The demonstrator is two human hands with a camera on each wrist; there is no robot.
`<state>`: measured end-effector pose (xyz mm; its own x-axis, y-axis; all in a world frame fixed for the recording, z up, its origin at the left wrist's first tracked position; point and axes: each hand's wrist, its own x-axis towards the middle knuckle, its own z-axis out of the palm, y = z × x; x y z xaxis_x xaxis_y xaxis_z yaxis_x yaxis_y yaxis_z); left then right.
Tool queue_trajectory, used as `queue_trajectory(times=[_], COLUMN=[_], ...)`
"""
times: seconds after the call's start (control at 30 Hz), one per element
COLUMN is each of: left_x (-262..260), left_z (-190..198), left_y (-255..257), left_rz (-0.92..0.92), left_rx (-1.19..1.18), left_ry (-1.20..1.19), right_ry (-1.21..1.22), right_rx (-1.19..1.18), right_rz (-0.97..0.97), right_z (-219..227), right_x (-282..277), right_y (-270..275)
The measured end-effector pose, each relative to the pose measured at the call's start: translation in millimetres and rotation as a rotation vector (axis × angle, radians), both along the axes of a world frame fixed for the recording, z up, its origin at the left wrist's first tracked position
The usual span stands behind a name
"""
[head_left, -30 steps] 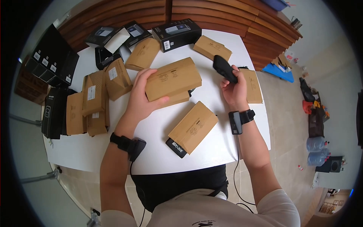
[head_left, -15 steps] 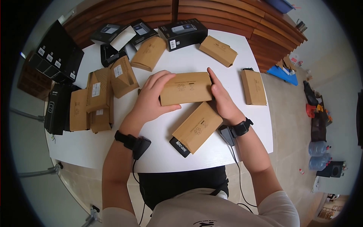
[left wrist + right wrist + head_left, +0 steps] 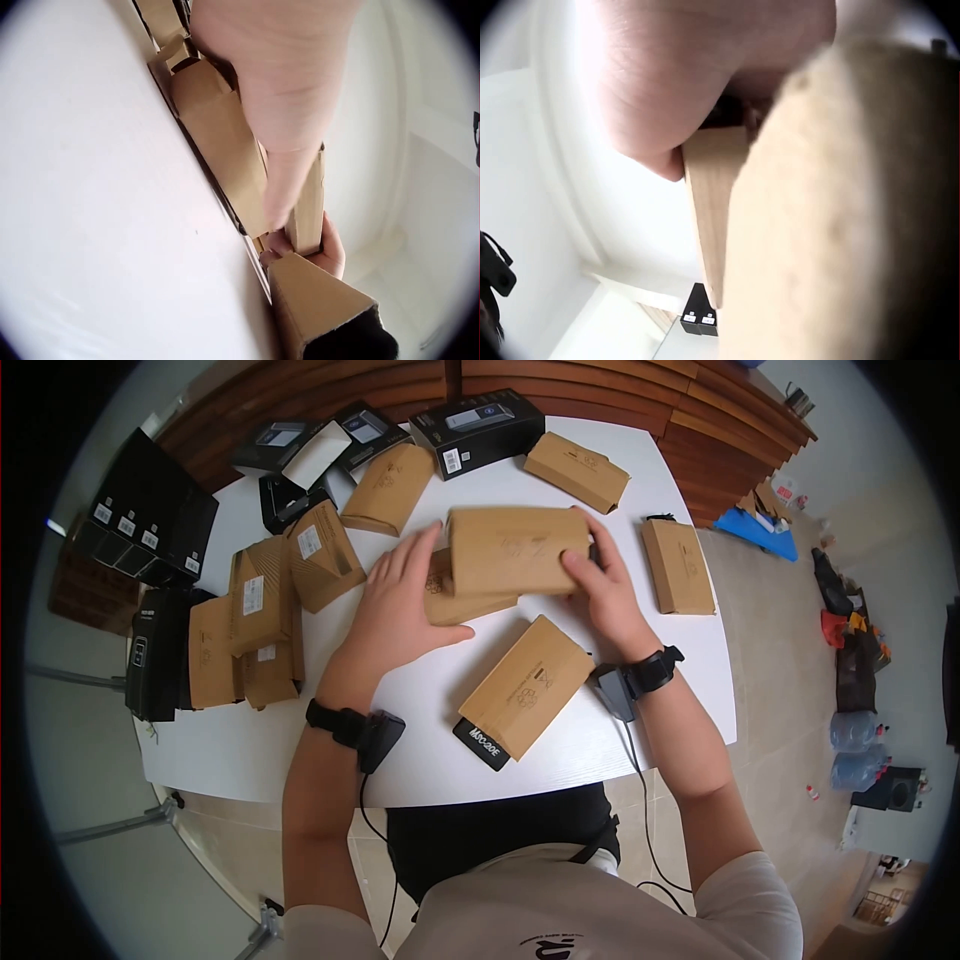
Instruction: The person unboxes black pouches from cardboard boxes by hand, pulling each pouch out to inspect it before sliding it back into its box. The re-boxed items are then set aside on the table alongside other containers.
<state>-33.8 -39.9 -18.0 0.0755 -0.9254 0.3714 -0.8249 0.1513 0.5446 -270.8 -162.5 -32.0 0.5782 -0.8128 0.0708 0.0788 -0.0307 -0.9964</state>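
Note:
In the head view the right hand [image 3: 612, 598] grips the right end of a cardboard box [image 3: 515, 548], thumb on its front face; something dark shows at that end. Left of the box, the left hand [image 3: 392, 605] is open, fingers spread and thumb extended. Behind the held box lies another cardboard box [image 3: 470, 606], partly hidden. Nearer the body, a tilted box [image 3: 530, 685] has a black item [image 3: 483, 744] protruding from its lower end. The right wrist view shows the right hand [image 3: 697, 67] at the end of the box [image 3: 712, 172].
Cardboard boxes [image 3: 267, 600] are grouped at the left beside black boxes [image 3: 155, 520]. More black boxes [image 3: 478, 432] and cardboard boxes [image 3: 577, 468] stand along the back. Another cardboard box [image 3: 680, 567] lies near the right edge of the white table [image 3: 400, 760].
The right hand, which held a black device off to the right, came to the box's right end and now grips it. The left hand has released the box, which has moved slightly right and away.

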Motion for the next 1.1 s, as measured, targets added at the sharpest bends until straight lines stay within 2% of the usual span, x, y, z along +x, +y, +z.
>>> queue_trajectory(times=[0.07,0.2,0.27,0.33,0.4,0.47,0.5,0.53,0.6,0.67,0.73,0.77,0.8,0.87,0.9,1.03,1.1], left_x=[6.0,7.9,8.2,8.9,10.0,7.3,7.1,7.0,6.2,7.1,5.8,3.9,2.6,1.8,1.0,0.7,0.3], left_z=[-3.2,-4.2,-6.5,-6.1,-2.7,-0.1,-1.6,-2.8,-5.0,-7.3,-5.8,-4.8,-4.7,-3.2,-2.8,-0.1,-0.6], left_y=[-1.1,-0.6,-1.8,-1.5,-0.7,-0.1,0.1,-0.8,-2.3,-3.4,-4.2,-3.7,-2.8,-2.7,-1.6,-1.2,-0.4], left_rz=[0.055,0.004,-0.015,-0.035,-0.045,-0.095,-0.099,-0.099,-0.103,-0.089,-0.097,-0.104,-0.105,-0.140,-0.139,-0.167,-0.174], left_rx=[0.226,0.154,0.085,0.070,0.060,-0.020,-0.006,-0.006,-0.010,-0.042,-0.060,-0.071,-0.068,-0.086,-0.083,-0.073,-0.065], left_ry=[-0.074,-0.155,-0.180,-0.162,-0.143,-0.112,-0.107,-0.091,-0.069,-0.094,-0.064,-0.041,-0.036,-0.005,-0.004,-0.036,-0.055], right_ry=[-0.039,0.052,0.034,0.200,0.202,0.255,0.295,0.301,0.336,0.311,0.137,0.062,0.066,0.136,0.256,0.255,0.175], right_rx=[0.062,-0.050,-0.003,-0.284,-0.282,-0.165,-0.315,-0.305,-0.436,-0.495,-0.347,-0.343,-0.340,-0.188,-0.186,-0.111,-0.077], right_rz=[-0.190,-0.354,-0.361,-0.421,-0.427,-0.316,-0.360,-0.363,-0.505,-0.518,-0.227,-0.156,-0.156,-0.010,0.036,0.042,0.062], right_z=[-3.7,-7.2,-15.7,-20.2,-22.0,-11.0,-20.1,-20.5,-15.9,-10.9,-7.8,-5.7,-4.3,-1.1,2.9,-2.4,-9.3], right_x=[-2.2,-3.3,-5.9,-9.4,-9.9,-8.7,-7.5,-7.5,-8.8,-11.8,-13.4,-11.4,-9.1,-5.7,-5.6,-1.0,0.4], right_y=[-11.3,-21.6,-30.1,-34.6,-33.9,-26.6,-28.5,-25.6,-23.3,-22.2,-16.9,-9.1,-0.9,8.7,10.3,13.8,9.2])
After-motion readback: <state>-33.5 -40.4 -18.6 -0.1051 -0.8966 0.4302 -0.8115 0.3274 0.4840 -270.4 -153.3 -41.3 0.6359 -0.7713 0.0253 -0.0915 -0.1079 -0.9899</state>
